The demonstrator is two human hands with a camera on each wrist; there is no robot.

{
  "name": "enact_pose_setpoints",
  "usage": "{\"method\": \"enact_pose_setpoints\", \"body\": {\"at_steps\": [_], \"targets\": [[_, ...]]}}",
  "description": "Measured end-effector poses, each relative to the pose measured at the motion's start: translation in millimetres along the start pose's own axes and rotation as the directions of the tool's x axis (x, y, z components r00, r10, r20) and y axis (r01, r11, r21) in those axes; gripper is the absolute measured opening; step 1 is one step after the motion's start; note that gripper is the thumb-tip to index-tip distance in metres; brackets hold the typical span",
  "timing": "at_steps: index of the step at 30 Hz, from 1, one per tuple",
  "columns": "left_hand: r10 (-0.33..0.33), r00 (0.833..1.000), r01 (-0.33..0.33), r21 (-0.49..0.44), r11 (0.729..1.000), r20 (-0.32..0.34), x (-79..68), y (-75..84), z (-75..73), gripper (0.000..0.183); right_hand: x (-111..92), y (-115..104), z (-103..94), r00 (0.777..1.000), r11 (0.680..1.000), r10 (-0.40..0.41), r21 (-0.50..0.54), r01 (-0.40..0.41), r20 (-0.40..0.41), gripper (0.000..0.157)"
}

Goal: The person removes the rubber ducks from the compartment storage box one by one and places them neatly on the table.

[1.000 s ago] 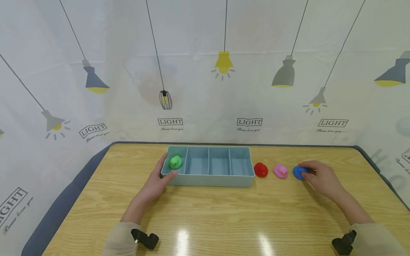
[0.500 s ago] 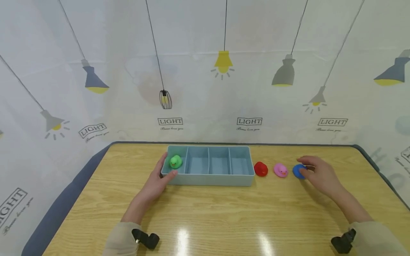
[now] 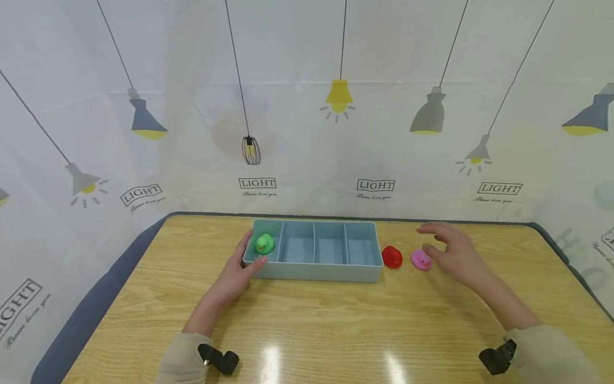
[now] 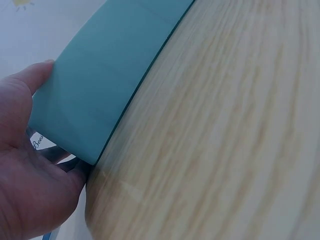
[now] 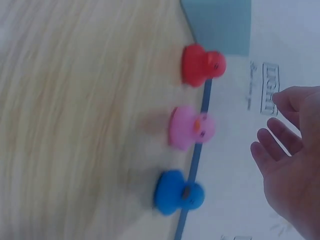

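A pale blue divided storage box (image 3: 316, 273) stands on the table, with a green rubber duck (image 3: 265, 244) in its leftmost compartment. My left hand (image 3: 236, 274) grips the box's left end, thumb at the front and fingers round the side. To the right of the box sit a red duck (image 3: 392, 257) and a pink duck (image 3: 421, 260). Over the pink duck hovers my right hand (image 3: 458, 257), fingers spread and holding nothing. It hides a blue duck in the head view. The right wrist view shows that blue duck (image 5: 172, 194) on the table, beyond the pink one.
The wooden table (image 3: 307, 325) has a dark blue edge at the back and sides. Close behind it hangs a white curtain (image 3: 297, 106) printed with lamps. A black camera mount sits on each wrist.
My right hand has let go of the blue duck, lifted, and moved left until it is above the pink duck. The left hand keeps its place on the box.
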State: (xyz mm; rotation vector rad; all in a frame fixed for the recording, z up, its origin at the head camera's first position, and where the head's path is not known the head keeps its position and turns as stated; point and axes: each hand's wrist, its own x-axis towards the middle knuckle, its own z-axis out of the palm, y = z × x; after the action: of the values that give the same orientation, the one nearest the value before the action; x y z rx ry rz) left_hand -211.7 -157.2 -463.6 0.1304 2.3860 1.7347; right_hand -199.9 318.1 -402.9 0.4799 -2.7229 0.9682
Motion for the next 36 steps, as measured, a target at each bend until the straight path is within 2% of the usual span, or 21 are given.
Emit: {"method": "enact_pose_setpoints", "body": {"at_steps": [4,9,15,20,29,36], "targets": [[-0.01,1.0,0.01,0.009,1.0,-0.007,0.6,0.0,1.2,0.081,11,-21,8.8,0.999,1.0,-0.025,0.016,0.025,0.024,0.032],[-0.009,1.0,0.01,0.019,1.0,-0.01,1.8,-0.8,1.3,0.081,25,-45,22.0,0.994,0.995,-0.096,0.016,0.095,0.051,0.032],[-0.018,1.0,0.018,0.019,1.0,-0.014,1.8,-1.5,0.6,0.082,38,-65,35.4,0.984,0.989,-0.146,0.033,0.144,0.101,0.031],[-0.016,1.0,0.016,0.044,0.999,-0.009,1.0,0.0,-0.1,0.081,46,-78,48.0,0.972,0.975,-0.217,0.057,0.213,0.091,0.03],[0.001,1.0,-0.001,0.036,0.999,-0.011,0.3,-1.8,3.2,0.081,68,-106,74.7,0.954,0.948,-0.288,0.168,0.271,0.083,0.029],[-0.017,1.0,0.018,0.028,0.999,-0.022,1.9,-1.6,2.2,0.083,89,-128,91.0,0.954,0.943,-0.288,0.199,0.267,0.085,0.032]]}}
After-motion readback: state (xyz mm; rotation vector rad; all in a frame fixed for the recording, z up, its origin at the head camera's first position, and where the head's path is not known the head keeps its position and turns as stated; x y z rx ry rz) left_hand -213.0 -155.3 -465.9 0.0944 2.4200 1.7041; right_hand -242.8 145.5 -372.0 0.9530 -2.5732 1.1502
